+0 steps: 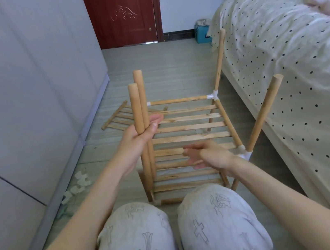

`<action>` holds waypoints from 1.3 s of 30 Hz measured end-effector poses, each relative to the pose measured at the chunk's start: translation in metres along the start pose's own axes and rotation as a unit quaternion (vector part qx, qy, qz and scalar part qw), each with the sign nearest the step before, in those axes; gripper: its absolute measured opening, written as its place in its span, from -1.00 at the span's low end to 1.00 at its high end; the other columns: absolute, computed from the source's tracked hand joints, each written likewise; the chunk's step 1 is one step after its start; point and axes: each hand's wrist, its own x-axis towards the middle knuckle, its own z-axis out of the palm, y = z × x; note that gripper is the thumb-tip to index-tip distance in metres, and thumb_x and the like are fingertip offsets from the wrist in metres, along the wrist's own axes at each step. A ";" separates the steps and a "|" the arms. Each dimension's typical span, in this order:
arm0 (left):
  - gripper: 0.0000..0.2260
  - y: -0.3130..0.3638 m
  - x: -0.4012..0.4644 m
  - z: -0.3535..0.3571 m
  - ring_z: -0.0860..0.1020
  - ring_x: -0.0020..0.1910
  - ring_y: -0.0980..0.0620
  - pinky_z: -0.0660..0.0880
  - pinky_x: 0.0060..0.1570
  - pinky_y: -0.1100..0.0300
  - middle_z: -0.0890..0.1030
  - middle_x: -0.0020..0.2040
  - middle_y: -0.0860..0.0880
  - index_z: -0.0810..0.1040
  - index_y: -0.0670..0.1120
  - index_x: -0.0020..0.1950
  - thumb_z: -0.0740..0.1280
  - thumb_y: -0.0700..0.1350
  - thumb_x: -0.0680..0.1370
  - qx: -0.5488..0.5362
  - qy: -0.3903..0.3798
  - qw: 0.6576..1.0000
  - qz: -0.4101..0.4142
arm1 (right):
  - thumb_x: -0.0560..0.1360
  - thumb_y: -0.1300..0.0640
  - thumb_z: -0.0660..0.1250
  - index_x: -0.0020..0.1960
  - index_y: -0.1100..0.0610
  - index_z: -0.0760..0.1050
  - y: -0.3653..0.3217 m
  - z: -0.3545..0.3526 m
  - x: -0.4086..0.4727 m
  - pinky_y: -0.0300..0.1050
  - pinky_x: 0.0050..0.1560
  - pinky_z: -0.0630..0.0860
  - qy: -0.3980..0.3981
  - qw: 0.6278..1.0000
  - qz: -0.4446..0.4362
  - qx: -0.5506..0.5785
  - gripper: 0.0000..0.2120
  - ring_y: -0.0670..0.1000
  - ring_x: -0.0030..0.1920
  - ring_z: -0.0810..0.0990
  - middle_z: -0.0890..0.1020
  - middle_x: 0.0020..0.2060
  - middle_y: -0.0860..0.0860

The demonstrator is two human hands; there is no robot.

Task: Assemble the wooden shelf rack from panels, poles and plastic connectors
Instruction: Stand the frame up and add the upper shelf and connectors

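The poles (136, 107) and slatted panel (190, 127) are pale, matt, unpainted wood. The corner connectors (212, 96) are white smooth plastic. The bed cover (291, 57) is soft dotted cloth.

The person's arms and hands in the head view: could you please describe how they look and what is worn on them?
Both forearms are bare, with no sleeves in view. The left hand and the right hand wear no gloves, and no rings, watch or bracelets can be seen on the fingers or wrists. The right hand is slightly blurred. The only clothing in view is light grey trousers printed with cross motifs.
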 end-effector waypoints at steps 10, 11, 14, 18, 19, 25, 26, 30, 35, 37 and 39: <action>-0.70 0.001 -0.008 -0.007 0.45 0.22 0.33 0.37 0.20 0.43 0.56 0.14 0.32 0.46 -0.14 0.32 0.20 -0.18 0.60 -0.039 0.045 0.998 0.033 | 0.46 0.27 0.39 -0.07 0.29 0.50 -0.045 0.060 0.027 -0.14 -0.21 0.50 -0.146 0.951 -0.157 -0.222 -0.89 0.02 -0.31 0.53 0.57 -0.30 0.15; -0.72 -0.004 -0.011 -0.012 0.47 0.24 0.26 0.39 0.23 0.35 0.55 0.21 0.23 0.48 -0.11 0.29 0.20 -0.17 0.59 -0.056 0.058 0.997 0.021 | 0.46 0.24 0.39 -0.10 0.28 0.50 -0.043 0.061 0.031 -0.13 -0.18 0.51 -0.135 0.946 -0.162 -0.247 -0.89 0.01 -0.31 0.54 0.58 -0.33 0.12; -0.72 -0.025 -0.023 -0.036 0.56 0.19 0.02 0.49 0.19 0.08 0.58 0.21 -0.11 0.43 -0.11 0.29 0.22 -0.16 0.57 -0.184 0.169 0.968 -0.022 | 0.49 0.19 0.36 -0.17 0.18 0.49 -0.035 0.062 0.045 -0.14 -0.16 0.52 -0.072 0.950 -0.171 -0.253 -0.90 -0.03 -0.34 0.56 0.59 -0.37 0.06; -0.71 -0.064 -0.038 -0.053 0.51 0.24 -0.02 0.43 0.25 0.03 0.58 0.18 -0.07 0.47 -0.07 0.22 0.18 -0.35 0.58 -0.111 0.231 0.959 -0.118 | 0.51 0.31 0.31 -0.04 0.30 0.51 -0.037 0.063 0.067 -0.14 -0.13 0.61 -0.051 0.985 -0.147 -0.071 -0.94 -0.01 -0.30 0.59 0.61 -0.29 0.09; -0.68 -0.073 -0.040 -0.050 0.48 0.27 -0.01 0.41 0.26 0.04 0.56 0.21 -0.07 0.46 -0.06 0.23 0.16 -0.37 0.57 -0.097 0.204 0.963 -0.148 | 0.51 0.32 0.30 0.00 0.34 0.51 -0.040 0.065 0.073 -0.20 -0.16 0.61 -0.052 0.988 -0.136 -0.047 -0.90 -0.04 -0.29 0.60 0.60 -0.27 0.09; -0.50 -0.108 -0.035 -0.043 0.45 0.21 0.13 0.41 0.18 0.20 0.40 0.39 -0.05 0.18 -0.15 0.49 0.11 -0.41 0.56 -0.105 0.142 0.958 -0.227 | 0.52 0.29 0.28 -0.05 0.26 0.51 -0.034 0.089 0.099 -0.18 -0.11 0.62 -0.069 0.978 -0.148 -0.126 -0.94 -0.06 -0.28 0.61 0.63 -0.21 0.14; -0.49 -0.112 -0.033 -0.041 0.48 0.14 0.17 0.42 0.13 0.24 0.43 0.35 -0.03 0.14 -0.14 0.50 0.11 -0.40 0.57 -0.125 0.136 0.954 -0.234 | 0.52 0.27 0.28 -0.06 0.24 0.52 -0.031 0.090 0.101 -0.18 -0.11 0.61 -0.067 0.973 -0.161 -0.153 -0.94 -0.06 -0.28 0.61 0.64 -0.21 0.13; -0.50 -0.124 -0.025 -0.035 0.50 0.12 0.15 0.40 0.18 0.22 0.46 0.33 -0.08 0.11 -0.13 0.51 0.15 -0.33 0.59 -0.162 0.141 0.944 -0.249 | 0.50 0.18 0.32 -0.07 0.23 0.56 -0.034 0.094 0.110 -0.04 -0.04 0.59 -0.050 0.943 -0.204 -0.258 -0.88 0.03 -0.17 0.65 0.68 -0.22 0.10; -0.50 -0.137 -0.025 -0.036 0.40 0.33 0.03 0.36 0.27 0.16 0.41 0.38 -0.12 0.13 -0.14 0.50 0.17 -0.33 0.58 -0.166 0.149 0.937 -0.268 | 0.51 0.09 0.32 -0.02 0.19 0.54 -0.033 0.093 0.109 -0.09 -0.04 0.52 -0.061 0.895 -0.227 -0.380 -0.83 0.06 -0.07 0.61 0.66 -0.12 0.10; -0.49 -0.139 -0.026 -0.035 0.48 0.23 0.08 0.39 0.18 0.19 0.53 0.24 -0.02 0.14 -0.15 0.49 0.17 -0.34 0.57 -0.168 0.144 0.936 -0.274 | 0.51 0.08 0.33 0.02 0.20 0.55 -0.031 0.090 0.108 -0.10 -0.03 0.52 -0.068 0.893 -0.228 -0.383 -0.81 0.06 -0.05 0.60 0.66 -0.09 0.10; -0.50 -0.138 -0.027 -0.035 0.52 0.11 0.13 0.40 0.16 0.19 0.60 0.06 0.08 0.16 -0.15 0.48 0.15 -0.38 0.56 -0.181 0.143 0.932 -0.280 | 0.51 0.09 0.34 0.05 0.21 0.56 -0.030 0.090 0.108 -0.09 -0.01 0.52 -0.073 0.887 -0.234 -0.392 -0.79 0.06 -0.03 0.59 0.65 -0.06 0.11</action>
